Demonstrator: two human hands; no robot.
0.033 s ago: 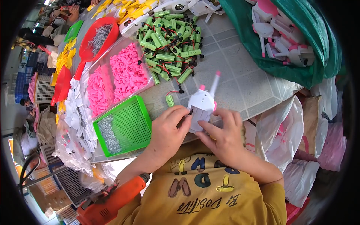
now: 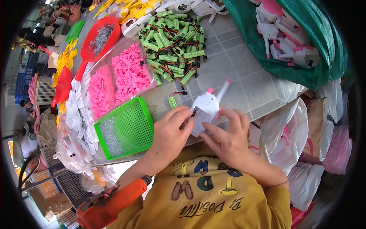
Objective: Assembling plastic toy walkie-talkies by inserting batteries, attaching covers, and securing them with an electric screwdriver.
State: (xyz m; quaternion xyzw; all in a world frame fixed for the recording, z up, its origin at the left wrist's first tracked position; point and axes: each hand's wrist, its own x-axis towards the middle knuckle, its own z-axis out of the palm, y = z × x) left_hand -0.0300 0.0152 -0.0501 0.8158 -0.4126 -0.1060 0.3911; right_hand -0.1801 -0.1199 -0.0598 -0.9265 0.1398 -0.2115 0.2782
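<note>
Over the table's near edge I hold a white plastic housing (image 2: 206, 108) with a pink button and a pink-tipped stem pointing away to the right. Its hollow side faces up. My right hand (image 2: 227, 131) grips its right side and lower end between thumb and fingers. At its left edge, my left hand (image 2: 173, 129) is closed in a pinch; a small dark piece shows by the fingertips, too hidden to name. Just beyond that hand lies a green battery cell (image 2: 172, 102) with a red wire and black plug. A heap of similar green battery cells (image 2: 175, 45) is farther back.
Left on the table are a green basket (image 2: 146, 128) with small metal parts, a clear box (image 2: 150, 89) of pink pieces and a red scoop (image 2: 85, 49) of screws. A green bag (image 2: 263, 63) of white housings stands at right. An orange-red power tool (image 2: 114, 206) is near my left arm.
The white housing has tilted a little clockwise, so its stem leans farther right. My right hand has shifted slightly with it; my left hand stays nearly in place.
</note>
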